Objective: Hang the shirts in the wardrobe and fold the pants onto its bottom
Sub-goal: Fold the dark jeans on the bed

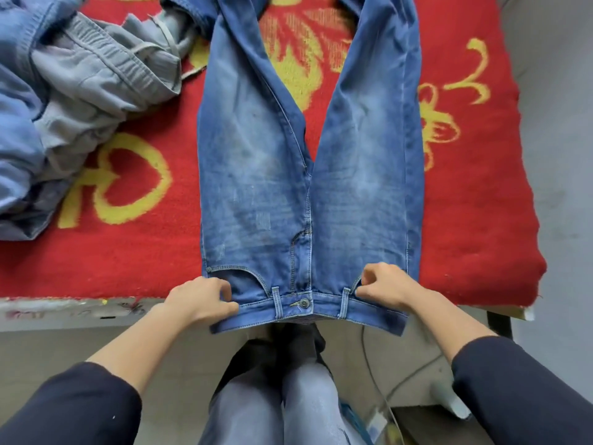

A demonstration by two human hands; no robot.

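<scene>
L hand (202, 300), R hand (382, 285) on jeans (288, 187) waistband, red blanket (144, 252).

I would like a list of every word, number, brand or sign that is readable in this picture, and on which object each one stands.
No text can be read here.
The metal button on the jeans: any embossing is too small to read.
The yellow figures on the red blanket: flowers, scrolls and a heart shape, no legible word.
The clothes pile: no label shows.
</scene>
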